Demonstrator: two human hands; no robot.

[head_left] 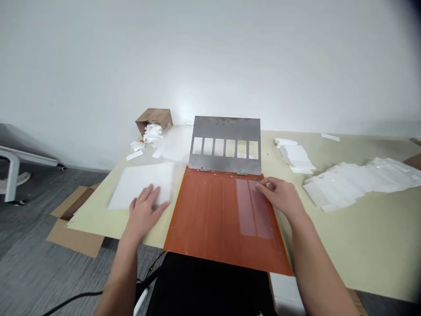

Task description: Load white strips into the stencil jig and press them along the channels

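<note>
An orange-brown board [210, 210] lies on the table in front of me, with a grey metal plate [226, 127] standing hinged along its far edge. Six rectangular windows run across the plate. Two translucent strips [246, 210] lie side by side in the board's right part. My right hand [279, 195] has thumb and forefinger pinched together at the far end of the rightmost strip [263, 215]. To the left of the board, my left hand [144, 210] rests with fingers spread on white translucent sheets [138, 177].
Behind the sheets, an open cardboard box [156, 116] spills white pieces. On the right lie a stack of white cards [297, 158] and a fanned row of white packets [348, 182]. Another open carton [77, 237] stands on the floor at left. A wall rises behind the table.
</note>
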